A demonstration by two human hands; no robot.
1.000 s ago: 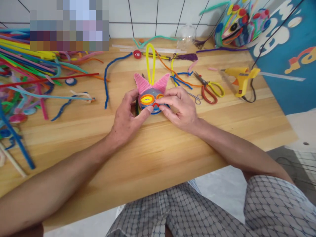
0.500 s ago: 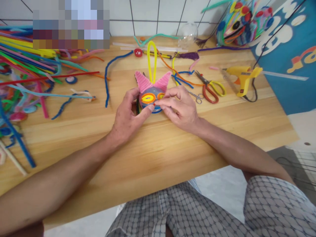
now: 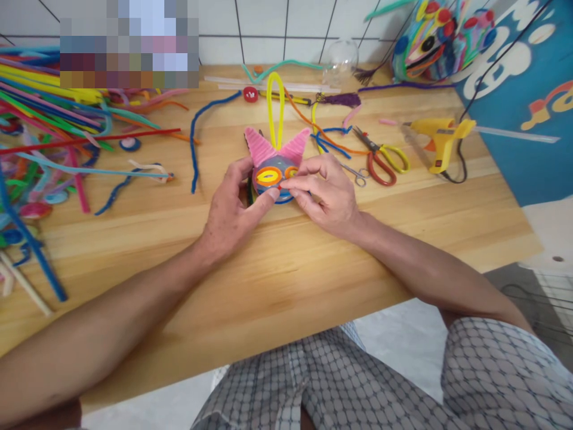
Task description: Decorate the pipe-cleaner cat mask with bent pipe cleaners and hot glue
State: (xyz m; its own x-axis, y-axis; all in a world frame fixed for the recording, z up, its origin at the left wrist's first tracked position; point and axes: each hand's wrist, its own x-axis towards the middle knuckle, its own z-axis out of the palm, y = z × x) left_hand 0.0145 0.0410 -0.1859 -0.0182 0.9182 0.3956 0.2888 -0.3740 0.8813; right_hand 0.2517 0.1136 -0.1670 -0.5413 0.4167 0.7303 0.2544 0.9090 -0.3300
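A small pipe-cleaner animal face (image 3: 274, 169) lies on the wooden table (image 3: 286, 269). It has pink ears, a tall yellow loop on top, a blue round body and yellow-and-orange eye coils. My left hand (image 3: 233, 209) curls round its left side, thumb pressed on the lower edge. My right hand (image 3: 324, 194) grips its right side, fingertips pinched at a small red piece between the eyes.
Loose pipe cleaners (image 3: 49, 137) pile up at the left. Red-and-yellow scissors (image 3: 380, 158) and small metal scissors (image 3: 356, 175) lie right of the hands. A yellow glue gun (image 3: 441, 143) with its cord sits farther right. A colourful pipe-cleaner figure (image 3: 441, 36) stands at the back.
My right fingertips shifted a little leftward toward the middle of the face. The view rose slightly. Nothing else moved.
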